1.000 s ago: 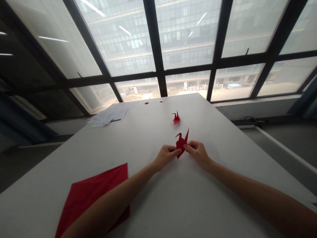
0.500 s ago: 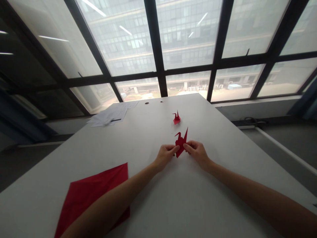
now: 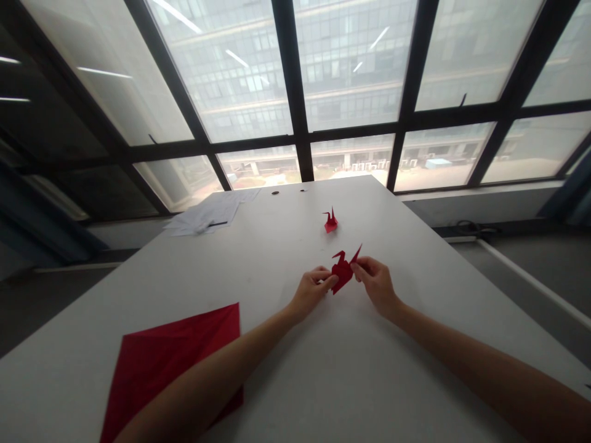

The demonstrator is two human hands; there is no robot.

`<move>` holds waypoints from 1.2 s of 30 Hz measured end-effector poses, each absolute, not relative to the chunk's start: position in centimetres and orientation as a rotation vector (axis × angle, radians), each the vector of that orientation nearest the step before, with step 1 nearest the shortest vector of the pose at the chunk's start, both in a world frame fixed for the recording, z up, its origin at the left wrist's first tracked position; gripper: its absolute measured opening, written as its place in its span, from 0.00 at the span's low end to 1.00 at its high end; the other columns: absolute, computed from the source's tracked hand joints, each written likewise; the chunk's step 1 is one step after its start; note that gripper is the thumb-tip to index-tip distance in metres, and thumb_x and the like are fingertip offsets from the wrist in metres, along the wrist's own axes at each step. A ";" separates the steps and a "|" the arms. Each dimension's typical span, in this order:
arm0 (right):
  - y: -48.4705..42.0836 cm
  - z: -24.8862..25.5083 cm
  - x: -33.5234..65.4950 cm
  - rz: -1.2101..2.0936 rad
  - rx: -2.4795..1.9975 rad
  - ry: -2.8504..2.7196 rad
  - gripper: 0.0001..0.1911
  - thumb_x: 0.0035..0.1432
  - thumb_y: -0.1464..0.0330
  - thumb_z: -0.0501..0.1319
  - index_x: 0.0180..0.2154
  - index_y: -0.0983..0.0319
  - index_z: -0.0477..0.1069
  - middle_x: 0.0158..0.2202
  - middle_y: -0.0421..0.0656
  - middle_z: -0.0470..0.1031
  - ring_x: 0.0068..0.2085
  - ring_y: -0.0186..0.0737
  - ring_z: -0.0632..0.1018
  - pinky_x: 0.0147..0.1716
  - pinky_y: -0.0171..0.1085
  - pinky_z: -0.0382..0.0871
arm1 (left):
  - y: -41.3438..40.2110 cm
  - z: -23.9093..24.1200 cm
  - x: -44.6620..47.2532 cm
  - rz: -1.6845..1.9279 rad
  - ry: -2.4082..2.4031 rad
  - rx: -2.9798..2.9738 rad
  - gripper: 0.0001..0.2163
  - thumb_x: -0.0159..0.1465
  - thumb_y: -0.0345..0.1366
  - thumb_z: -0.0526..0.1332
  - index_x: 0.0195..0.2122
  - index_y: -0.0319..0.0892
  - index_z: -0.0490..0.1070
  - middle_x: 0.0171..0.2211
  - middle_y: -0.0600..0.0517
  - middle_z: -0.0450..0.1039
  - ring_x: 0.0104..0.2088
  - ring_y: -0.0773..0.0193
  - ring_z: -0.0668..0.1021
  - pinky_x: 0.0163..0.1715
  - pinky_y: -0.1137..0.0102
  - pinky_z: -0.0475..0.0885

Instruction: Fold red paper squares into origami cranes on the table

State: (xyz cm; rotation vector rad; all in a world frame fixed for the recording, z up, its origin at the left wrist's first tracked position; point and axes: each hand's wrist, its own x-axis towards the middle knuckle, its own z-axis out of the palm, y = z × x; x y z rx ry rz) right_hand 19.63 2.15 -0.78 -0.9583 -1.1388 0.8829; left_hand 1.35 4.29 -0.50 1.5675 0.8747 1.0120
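A red origami crane [image 3: 342,274] is held between my two hands, just above the white table [image 3: 369,381]. My left hand [image 3: 314,289] pinches its body from the left, thumb in front. My right hand [image 3: 376,282] pinches it on the right, at the base of the long pointed tail that sticks up to the right. The crane's bent head and neck point up and to the left. Farther off, a second red origami crane [image 3: 330,226] stands on the table, touched by neither hand.
Red square paper [image 3: 180,338] lies at the front left, partly under my left forearm. White sheets [image 3: 198,215] with a dark pen [image 3: 218,223] on them lie at the back left. Beyond the table's far edge stand large windows with dark frames [image 3: 302,147].
My right hand has shifted up along the crane to the base of the tail. The crane has tilted to the right, its tail leaning farther over. My left hand keeps its pinch.
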 end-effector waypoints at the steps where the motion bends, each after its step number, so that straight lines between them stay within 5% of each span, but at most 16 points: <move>1: 2.2 -0.8 19.7 0.870 -0.963 -1.122 0.13 0.53 0.59 0.68 0.30 0.63 0.76 0.24 0.39 0.73 0.25 0.34 0.69 0.25 0.34 0.63 | 4.3 -0.5 1.3 1.026 0.890 1.535 0.18 0.64 0.49 0.63 0.41 0.38 0.81 0.30 0.51 0.70 0.27 0.68 0.70 0.27 0.74 0.65; 5: 2.4 -1.0 20.1 0.824 -0.973 -1.143 0.12 0.52 0.60 0.69 0.32 0.63 0.76 0.29 0.42 0.77 0.30 0.38 0.74 0.30 0.36 0.68 | 4.6 -0.8 1.4 1.034 0.840 1.435 0.26 0.63 0.46 0.65 0.60 0.42 0.68 0.35 0.49 0.76 0.34 0.64 0.77 0.35 0.70 0.72; 10: 2.3 -1.4 20.4 0.642 -0.989 -1.410 0.06 0.57 0.65 0.65 0.34 0.61 0.75 0.32 0.42 0.77 0.33 0.39 0.75 0.33 0.37 0.69 | 4.7 -1.1 1.3 0.987 0.678 1.444 0.37 0.56 0.37 0.72 0.65 0.44 0.60 0.49 0.43 0.76 0.46 0.56 0.79 0.46 0.63 0.73; 20: 4.1 0.5 22.7 0.516 -1.080 -1.522 0.05 0.56 0.68 0.64 0.35 0.61 0.77 0.33 0.42 0.79 0.33 0.39 0.76 0.32 0.37 0.69 | 4.6 -1.0 1.4 1.154 0.936 1.414 0.28 0.59 0.27 0.62 0.61 0.45 0.63 0.50 0.44 0.72 0.42 0.60 0.80 0.40 0.66 0.76; 36: 24.9 -2.4 28.6 0.671 -1.185 -1.326 0.20 0.41 0.55 0.72 0.29 0.65 0.77 0.28 0.47 0.80 0.31 0.43 0.78 0.33 0.41 0.73 | 4.4 -1.2 1.4 1.177 1.062 1.300 0.18 0.59 0.32 0.58 0.52 0.44 0.68 0.42 0.49 0.71 0.34 0.65 0.78 0.30 0.72 0.73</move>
